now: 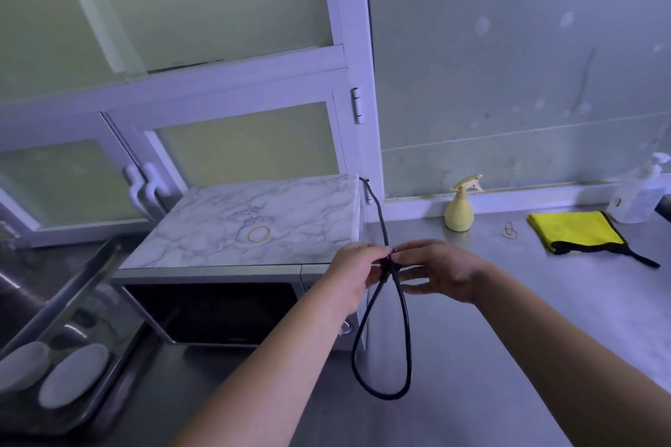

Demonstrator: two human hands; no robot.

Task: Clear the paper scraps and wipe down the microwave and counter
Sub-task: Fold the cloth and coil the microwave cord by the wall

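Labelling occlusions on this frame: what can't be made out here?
All head view:
- Where the cord crosses itself: covered by the fingertips of the left hand and right hand, so any tie or band is unclear.
- Microwave control panel: behind the left forearm.
- Pump bottle: cut off by the right edge.

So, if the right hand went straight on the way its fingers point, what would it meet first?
The right hand points left and pinches the black cord where its loop crosses. Going on, it would probably meet the left hand first, then the microwave behind; depth is unclear.
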